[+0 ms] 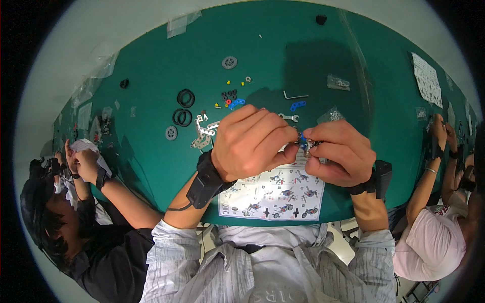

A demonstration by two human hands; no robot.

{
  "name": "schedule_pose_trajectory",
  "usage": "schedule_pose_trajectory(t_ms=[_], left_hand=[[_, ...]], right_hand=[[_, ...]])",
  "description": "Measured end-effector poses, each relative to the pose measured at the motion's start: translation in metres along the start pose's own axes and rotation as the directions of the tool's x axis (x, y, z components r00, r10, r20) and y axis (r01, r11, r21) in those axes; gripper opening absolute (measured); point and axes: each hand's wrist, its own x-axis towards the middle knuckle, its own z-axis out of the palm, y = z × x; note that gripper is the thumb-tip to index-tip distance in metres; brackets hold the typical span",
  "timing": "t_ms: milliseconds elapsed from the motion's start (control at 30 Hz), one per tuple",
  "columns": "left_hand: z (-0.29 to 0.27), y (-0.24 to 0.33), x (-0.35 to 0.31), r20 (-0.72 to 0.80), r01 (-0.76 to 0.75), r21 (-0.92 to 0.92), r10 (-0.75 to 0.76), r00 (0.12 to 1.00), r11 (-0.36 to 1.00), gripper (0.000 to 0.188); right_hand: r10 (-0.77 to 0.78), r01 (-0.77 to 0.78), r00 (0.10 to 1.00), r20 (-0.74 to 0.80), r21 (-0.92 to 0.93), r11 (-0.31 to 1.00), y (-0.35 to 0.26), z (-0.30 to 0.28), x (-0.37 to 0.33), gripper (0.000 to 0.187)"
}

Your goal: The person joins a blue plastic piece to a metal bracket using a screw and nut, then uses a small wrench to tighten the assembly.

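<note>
Both my hands meet over the green table, their fingertips pinched round a small part assembly (304, 143) with blue and metallic bits. My left hand (255, 139) grips its left side and my right hand (339, 153) its right side; the fingers hide most of it. Under them lies an instruction sheet (273, 194) with pictures of a model motorcycle. Just beyond the hands are an open-ended wrench (289, 117), a blue angled plate (298, 105) and a hex key (296, 95). Silver perforated plates (203, 132) lie beside my left wrist.
To the left lie black rubber rings (186, 98), grey wheels (229, 62), small dark parts (230, 94) and another blue plate (237, 104). Clear bags of hardware (338, 82) rest at the right. People work at both sides, one in black (108, 252), one in a pale shirt (429, 242).
</note>
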Motion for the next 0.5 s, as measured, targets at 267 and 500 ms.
schedule_pose_trajectory(t_ms=[267, 500], left_hand=[[0.008, 0.000, -0.005, -0.086, 0.040, -0.094, -0.048, 0.995, 0.995, 0.032], [0.006, 0.004, -0.005, -0.108, 0.016, -0.155, -0.033, 0.994, 0.988, 0.032]], right_hand=[[0.046, -0.045, 0.999, -0.013, 0.041, 0.998, -0.003, -0.005, 0.003, 0.035], [0.027, -0.023, 0.999, -0.021, 0.185, 0.982, -0.002, -0.008, 0.004, 0.035]])
